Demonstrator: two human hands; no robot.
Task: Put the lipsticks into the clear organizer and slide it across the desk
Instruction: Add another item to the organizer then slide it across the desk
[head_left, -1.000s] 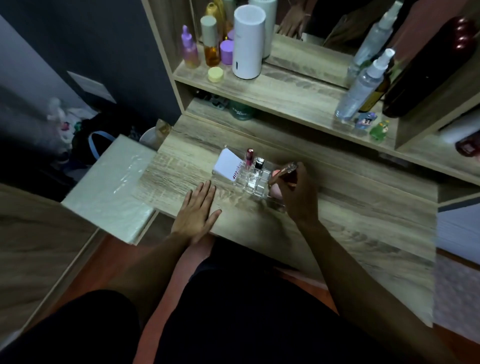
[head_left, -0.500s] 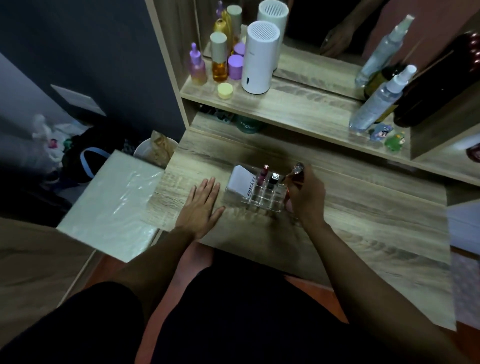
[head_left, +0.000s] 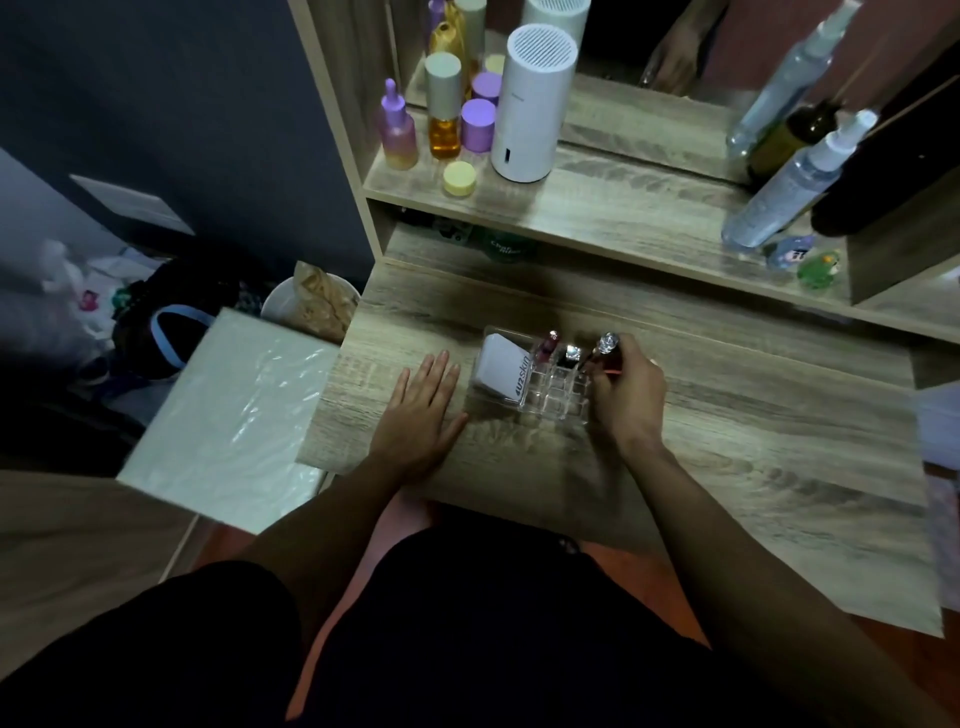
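Observation:
A clear organizer (head_left: 545, 397) with small square cells stands on the wooden desk (head_left: 753, 447). A white card (head_left: 503, 368) leans in its left section. A pink lipstick (head_left: 546, 347) and a dark lipstick with a silver top (head_left: 571, 354) stand upright in its back cells. My right hand (head_left: 626, 395) grips a third lipstick (head_left: 605, 347) with a silver cap, held upright over the organizer's right back corner. My left hand (head_left: 418, 410) lies flat on the desk, fingers apart, just left of the organizer.
On the shelf above stand a white cylinder (head_left: 532, 104), purple and amber bottles (head_left: 444, 111), a yellow jar (head_left: 460, 178), spray bottles (head_left: 789, 192) and small figurines (head_left: 818, 267). A white box (head_left: 228, 421) and a bin (head_left: 311, 306) sit left of the desk.
My right hand has turned the third lipstick from tilted to upright and brought it down toward the organizer's right back cell. The left hand has stayed flat on the desk.

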